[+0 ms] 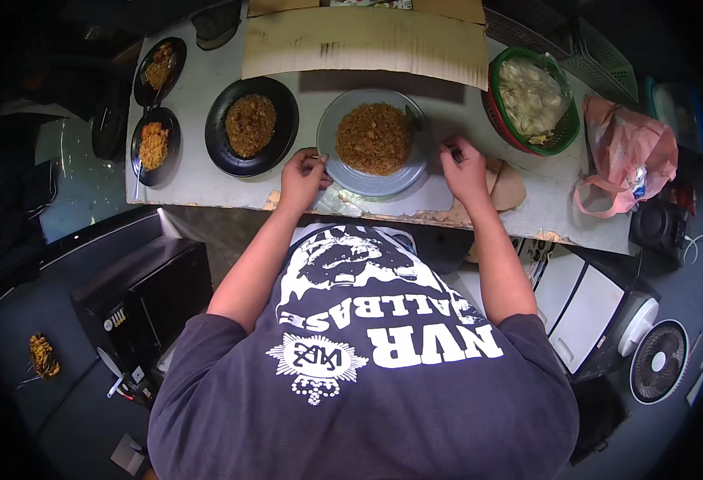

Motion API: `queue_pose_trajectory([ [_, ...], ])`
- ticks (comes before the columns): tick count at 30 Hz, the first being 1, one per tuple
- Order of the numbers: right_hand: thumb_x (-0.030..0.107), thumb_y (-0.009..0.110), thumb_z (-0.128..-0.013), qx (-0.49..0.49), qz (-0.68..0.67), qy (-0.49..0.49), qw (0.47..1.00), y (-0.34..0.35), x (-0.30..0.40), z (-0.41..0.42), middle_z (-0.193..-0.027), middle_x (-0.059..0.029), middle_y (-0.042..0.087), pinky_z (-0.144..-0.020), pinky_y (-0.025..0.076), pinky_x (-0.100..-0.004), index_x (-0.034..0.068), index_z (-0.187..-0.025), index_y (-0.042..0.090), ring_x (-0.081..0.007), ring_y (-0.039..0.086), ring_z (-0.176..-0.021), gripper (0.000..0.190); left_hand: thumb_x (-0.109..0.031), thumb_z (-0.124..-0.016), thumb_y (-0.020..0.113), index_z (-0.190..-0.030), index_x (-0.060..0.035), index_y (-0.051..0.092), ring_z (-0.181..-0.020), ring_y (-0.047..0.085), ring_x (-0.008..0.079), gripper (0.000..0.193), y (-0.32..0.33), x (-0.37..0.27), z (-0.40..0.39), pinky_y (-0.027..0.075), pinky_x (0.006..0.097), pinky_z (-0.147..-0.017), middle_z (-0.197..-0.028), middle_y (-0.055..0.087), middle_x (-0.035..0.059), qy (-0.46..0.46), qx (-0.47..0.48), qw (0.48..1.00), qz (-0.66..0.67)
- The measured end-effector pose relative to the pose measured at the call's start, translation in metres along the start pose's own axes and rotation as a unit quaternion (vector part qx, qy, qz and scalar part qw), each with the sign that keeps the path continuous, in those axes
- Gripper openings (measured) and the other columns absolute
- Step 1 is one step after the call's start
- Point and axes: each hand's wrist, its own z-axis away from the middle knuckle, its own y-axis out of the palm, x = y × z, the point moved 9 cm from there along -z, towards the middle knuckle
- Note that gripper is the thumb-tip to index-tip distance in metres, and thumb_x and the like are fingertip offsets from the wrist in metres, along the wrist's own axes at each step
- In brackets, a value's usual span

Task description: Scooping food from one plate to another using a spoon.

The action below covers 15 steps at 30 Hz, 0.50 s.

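Observation:
A grey round plate (351, 185) with a mound of fried rice (373, 139) lies before me, and a green slice or leaf (413, 117) rests at its right side. My left hand (306, 175) is at the plate's lower left rim, thumb and fingers close together; whether it grips the rim is unclear. To the right of the plate, my right hand (463, 165) is held with bent fingers, apart from the rim, and something small and dark may be between them. A black plate (216, 157) with fried rice (250, 126) sits to the left.
Two smaller dark plates with noodles (154, 146) stand at the far left. A cardboard box flap (363, 48) hangs over the table's back. On the right are a green basket (570, 135) holding a clear bag of pale crackers and a pink plastic bag (633, 150). The table's front edge (387, 216) is worn.

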Motion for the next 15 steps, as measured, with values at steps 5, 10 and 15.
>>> queue_pose_trajectory([
  [5,0.014,0.067,-0.093,-0.002,-0.012,0.008,1.000,0.007,-0.007,0.009,-0.079,-0.0158,0.069,-0.066,0.052,-0.0338,-0.001,-0.098,0.068,-0.0210,0.065,-0.068,0.016,-0.018,-0.102,0.067,-0.118,0.0051,0.063,-0.071,0.070,0.0137,0.029,-0.009,-0.025,-0.012,0.060,0.0263,-0.060,-0.092,0.071,0.0091,0.099,-0.071,0.992,0.037],
  [10,0.013,0.067,-0.095,0.005,-0.041,0.045,0.998,0.010,-0.005,0.017,-0.070,-0.0107,0.066,-0.061,0.048,-0.0294,-0.001,-0.096,0.067,-0.0113,0.059,-0.062,0.014,-0.017,-0.101,0.067,-0.117,0.0045,0.064,-0.067,0.065,0.0105,0.027,-0.002,-0.013,-0.004,0.056,0.0247,-0.057,-0.087,0.067,0.0053,0.028,-0.044,0.999,0.002],
  [15,0.014,0.067,-0.096,-0.012,-0.023,0.047,0.999,0.007,-0.001,0.022,-0.062,-0.0080,0.059,-0.056,0.043,-0.0302,0.000,-0.095,0.066,-0.0114,0.052,-0.056,0.014,-0.017,-0.100,0.068,-0.118,0.0049,0.063,-0.066,0.065,0.0109,0.029,-0.001,-0.022,-0.013,0.056,0.0248,-0.054,-0.086,0.067,0.0059,0.078,-0.035,0.996,-0.005],
])
